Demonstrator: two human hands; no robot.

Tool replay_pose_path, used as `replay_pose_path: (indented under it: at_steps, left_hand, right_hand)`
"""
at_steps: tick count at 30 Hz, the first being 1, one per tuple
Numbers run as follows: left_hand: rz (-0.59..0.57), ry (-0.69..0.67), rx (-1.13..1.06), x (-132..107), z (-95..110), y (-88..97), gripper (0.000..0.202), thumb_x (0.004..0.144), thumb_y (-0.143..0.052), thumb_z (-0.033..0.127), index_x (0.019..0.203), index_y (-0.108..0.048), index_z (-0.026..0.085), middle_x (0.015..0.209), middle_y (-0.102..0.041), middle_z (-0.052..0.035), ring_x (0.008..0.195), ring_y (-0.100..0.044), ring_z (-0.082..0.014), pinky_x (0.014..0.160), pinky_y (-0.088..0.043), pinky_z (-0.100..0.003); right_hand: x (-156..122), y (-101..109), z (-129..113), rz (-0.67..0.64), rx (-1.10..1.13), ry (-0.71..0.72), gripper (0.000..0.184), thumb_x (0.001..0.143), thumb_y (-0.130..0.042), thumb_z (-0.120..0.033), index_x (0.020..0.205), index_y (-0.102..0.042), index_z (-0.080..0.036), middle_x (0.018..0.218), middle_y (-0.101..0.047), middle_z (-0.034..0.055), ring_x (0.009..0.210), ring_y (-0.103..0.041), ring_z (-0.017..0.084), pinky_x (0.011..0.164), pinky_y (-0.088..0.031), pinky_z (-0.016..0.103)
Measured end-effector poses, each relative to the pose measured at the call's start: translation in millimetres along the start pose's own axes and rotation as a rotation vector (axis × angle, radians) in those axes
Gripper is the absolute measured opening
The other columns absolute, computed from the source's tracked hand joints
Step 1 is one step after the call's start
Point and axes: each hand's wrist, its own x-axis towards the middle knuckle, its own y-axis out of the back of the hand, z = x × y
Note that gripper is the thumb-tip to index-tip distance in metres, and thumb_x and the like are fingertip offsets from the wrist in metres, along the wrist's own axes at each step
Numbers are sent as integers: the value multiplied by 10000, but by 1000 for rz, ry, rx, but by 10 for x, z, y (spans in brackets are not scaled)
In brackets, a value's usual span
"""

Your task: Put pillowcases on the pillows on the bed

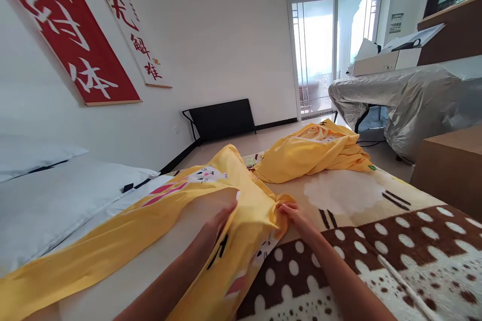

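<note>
A yellow cloth cover (250, 205) printed with white rabbit-like faces spreads in front of me, over part of the bed. My left hand (225, 214) reaches in at the edge of the cloth and grips it; the fingertips are hidden behind a fold. To its right, my right hand (290, 210) pinches a bunched corner of the same cover between thumb and fingers. One long strip of the yellow cloth trails to the lower left, with a white surface showing inside its curve. Just beyond my hands lies a second crumpled yellow cloth heap (309, 153).
A brown, white and beige patterned blanket (342, 195) covers the bed. White pillows (94, 195) lie at left. A folded black panel (226, 120) leans on the wall. At right stand a cardboard box (452, 160) and a silver-covered table (410, 95) bearing an open carton (387, 62).
</note>
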Motion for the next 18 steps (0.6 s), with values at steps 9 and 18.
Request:
replay_pose_path:
  at_steps: [9,18]
  left_hand:
    - [462,-138,881,-373,335,541,326,801,-451,468,754,-653,217,726,-661,-38,723,-593,-214,646,-424,-264]
    - [1283,-568,798,-342,1343,591,402,809,-449,482,725,-615,126,615,-500,28,662,-526,-123,619,-378,-254]
  right_hand:
    - [-147,94,-304,-15,-83,-4,351,559,-631,-379,796,-674,-123,787,-683,65,753,-612,222,663,-473,307]
    - [-1121,-365,-1105,410,-193,723,229,834,-490,-310,971,-596,-160,808,-653,39,719,-583,152,660,-472,242]
